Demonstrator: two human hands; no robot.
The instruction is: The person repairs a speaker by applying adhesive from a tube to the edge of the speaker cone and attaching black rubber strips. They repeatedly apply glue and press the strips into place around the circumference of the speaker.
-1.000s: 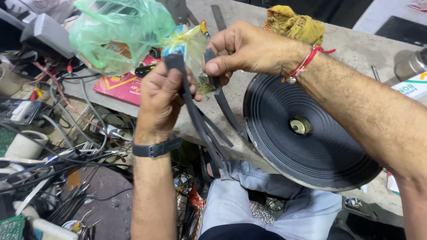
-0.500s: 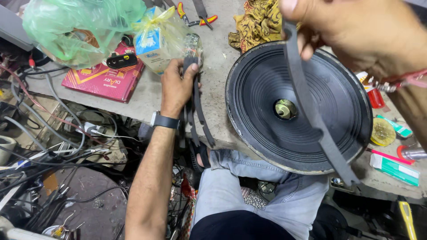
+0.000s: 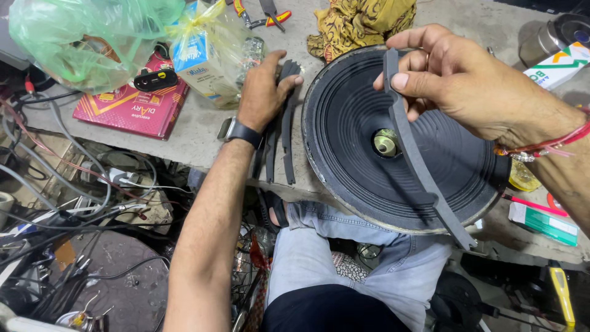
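Observation:
A large black speaker cone (image 3: 362,154) lies face up on the grey workbench (image 3: 196,132), with a brass centre (image 3: 386,142). My right hand (image 3: 467,86) pinches a long curved dark grey gasket strip (image 3: 418,166) and holds it over the cone; the strip's lower end reaches past the cone's near rim. My left hand (image 3: 263,89), with a dark wrist watch, rests flat on several more grey strips (image 3: 284,132) lying on the bench just left of the cone.
A green plastic bag (image 3: 86,37), a red book (image 3: 132,104), a clear bag with a carton (image 3: 206,49), pliers (image 3: 264,12) and a yellow cloth (image 3: 359,24) lie at the back. Tangled wires (image 3: 67,209) fill the floor at left. Boxes and a screwdriver (image 3: 560,289) sit at right.
My left hand set its strips down on the bench and now lies flat on them. My right hand lowered its strip closer over the cone. The camera moved closer.

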